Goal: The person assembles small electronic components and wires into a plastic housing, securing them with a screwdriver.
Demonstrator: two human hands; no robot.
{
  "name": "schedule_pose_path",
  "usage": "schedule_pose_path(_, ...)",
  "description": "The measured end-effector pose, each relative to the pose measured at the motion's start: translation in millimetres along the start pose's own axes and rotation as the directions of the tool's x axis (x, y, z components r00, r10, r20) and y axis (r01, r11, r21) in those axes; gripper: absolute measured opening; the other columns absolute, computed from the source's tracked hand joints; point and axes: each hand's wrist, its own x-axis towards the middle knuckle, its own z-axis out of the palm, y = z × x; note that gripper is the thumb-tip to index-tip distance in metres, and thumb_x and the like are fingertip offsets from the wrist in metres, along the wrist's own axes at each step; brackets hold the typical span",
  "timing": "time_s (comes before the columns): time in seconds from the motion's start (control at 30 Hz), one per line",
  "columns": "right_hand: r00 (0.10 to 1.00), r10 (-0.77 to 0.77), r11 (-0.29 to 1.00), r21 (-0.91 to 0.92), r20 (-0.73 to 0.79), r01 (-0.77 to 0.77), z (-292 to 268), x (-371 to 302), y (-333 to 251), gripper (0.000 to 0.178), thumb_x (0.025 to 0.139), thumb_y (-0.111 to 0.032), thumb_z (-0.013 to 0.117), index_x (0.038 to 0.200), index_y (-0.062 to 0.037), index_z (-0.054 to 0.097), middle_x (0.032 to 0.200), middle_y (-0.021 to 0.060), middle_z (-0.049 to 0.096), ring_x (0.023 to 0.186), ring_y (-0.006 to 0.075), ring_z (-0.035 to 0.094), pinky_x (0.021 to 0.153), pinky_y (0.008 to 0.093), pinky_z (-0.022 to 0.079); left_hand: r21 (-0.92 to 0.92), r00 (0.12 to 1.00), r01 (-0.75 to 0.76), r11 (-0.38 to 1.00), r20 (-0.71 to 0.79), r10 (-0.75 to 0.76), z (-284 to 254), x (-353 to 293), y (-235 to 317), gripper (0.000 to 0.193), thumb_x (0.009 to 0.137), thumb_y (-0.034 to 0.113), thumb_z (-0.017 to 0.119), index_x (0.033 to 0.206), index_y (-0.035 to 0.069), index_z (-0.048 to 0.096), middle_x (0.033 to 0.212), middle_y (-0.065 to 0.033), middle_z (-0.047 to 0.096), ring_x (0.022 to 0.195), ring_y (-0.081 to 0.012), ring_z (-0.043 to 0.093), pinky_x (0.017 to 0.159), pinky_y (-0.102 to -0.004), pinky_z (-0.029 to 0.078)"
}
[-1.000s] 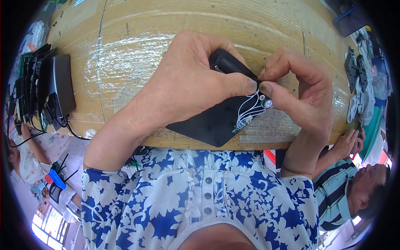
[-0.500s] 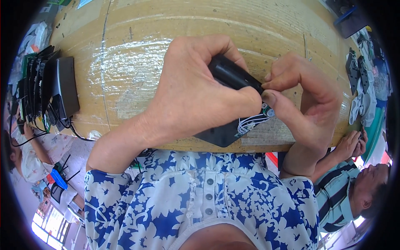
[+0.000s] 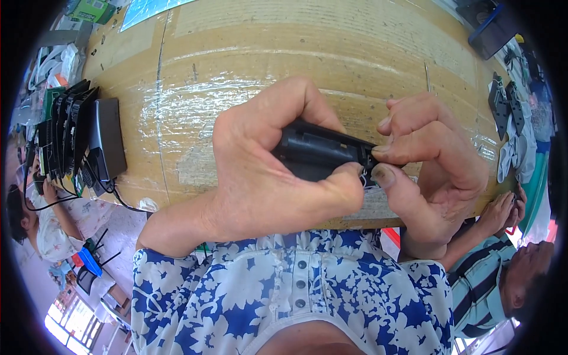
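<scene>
Above the near edge of the table, my left hand (image 3: pixel 278 171) is wrapped around a black plastic housing (image 3: pixel 316 151). A long hollow and some slots show on the side facing up. My left thumb presses near its right end, where a bit of white wire (image 3: pixel 363 176) peeks out. At that same end, my right hand (image 3: pixel 435 160) pinches the housing's tip between thumb and forefinger. Its other fingers are curled. Any small part inside the pinch is hidden by the fingertips.
Black panels (image 3: pixel 68 130) stand upright at the left beside a grey-black box (image 3: pixel 109 139) with cables. Dark plastic parts (image 3: pixel 503 106) lie at the right, below a blue bin (image 3: pixel 494 32). A blue sheet (image 3: pixel 151 10) lies at the far left. Co-workers sit at both sides.
The housing has turned so its hollow side shows. Both hands sit slightly lower in the picture. The circuit board and most of the white wires seen below the hands are now hidden.
</scene>
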Motion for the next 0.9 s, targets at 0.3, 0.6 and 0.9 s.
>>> schedule_pose_path(0.3,1.000,-0.017,0.997,0.078,-0.006,0.017,-1.3,-7.1,-9.9,0.017,0.061,-0.005,0.070,0.077,-0.0008,0.064,0.084,0.0100,0.057,0.085,0.0233,0.058,0.089,0.0414,0.045,0.045,0.990,-0.141,0.989,-0.007,0.141,0.5,-9.8,11.8,0.026,0.066,0.008,0.079,0.078,0.004,0.057,0.069,0.0021,0.058,0.060,-0.0013,0.048,0.052,-0.0192,0.037)
schedule_pose_path(0.6,0.996,-0.083,0.996,-0.018,-0.036,0.083,5.9,-32.7,-38.9,0.029,0.059,0.000,0.066,0.088,0.0019,0.063,0.088,0.0105,0.058,0.087,0.0225,0.059,0.085,0.0359,0.046,0.259,0.883,-0.436,0.862,-0.063,0.465,2.0,-43.4,24.8,0.036,0.067,0.015,0.086,0.082,0.002,0.056,0.067,-0.0009,0.057,0.056,-0.0038,0.047,0.049,-0.0202,0.035)
schedule_pose_path(0.9,0.999,-0.013,0.997,0.076,-0.051,0.017,12.5,-64.1,-47.6,0.033,0.062,0.000,0.063,0.094,0.0064,0.063,0.093,0.0135,0.062,0.091,0.0218,0.059,0.085,0.0311,0.044,0.147,0.946,-0.304,0.941,-0.073,0.317,14.0,-72.2,35.2,0.027,0.064,0.007,0.080,0.079,0.002,0.057,0.070,0.0008,0.058,0.061,-0.0015,0.048,0.052,-0.0190,0.038)
